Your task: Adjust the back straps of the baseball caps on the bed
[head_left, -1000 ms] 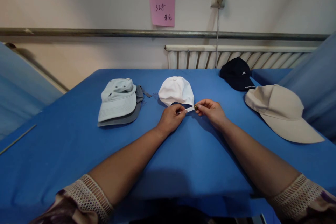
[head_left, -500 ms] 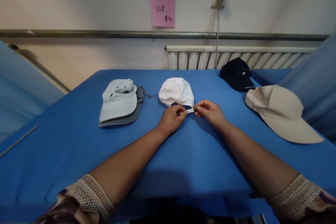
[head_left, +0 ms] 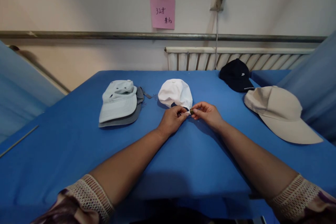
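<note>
A white cap [head_left: 175, 92] lies on the blue-covered table with its back opening toward me; dark fabric shows inside the opening. My left hand [head_left: 172, 119] is closed, pinching the cap's white back strap [head_left: 186, 112] between thumb and fingers. Close beside it on the right, my right hand [head_left: 206, 113] pinches a small brass-coloured buckle [head_left: 191, 111] at the strap's end. Only a short piece of strap shows between the two hands. The fingers partly cover both strap and buckle.
Left of the white cap, a pale grey-green cap [head_left: 118, 99] rests on a dark grey cap [head_left: 128, 119]. On the right are a black cap [head_left: 236, 74] and a beige cap [head_left: 280, 112]. A radiator [head_left: 194, 59] and a metal rail [head_left: 118, 35] run behind the table [head_left: 78, 140].
My right hand has shifted slightly left, closer to my left hand, and less of the white strap shows between them. The other caps lie as before.
</note>
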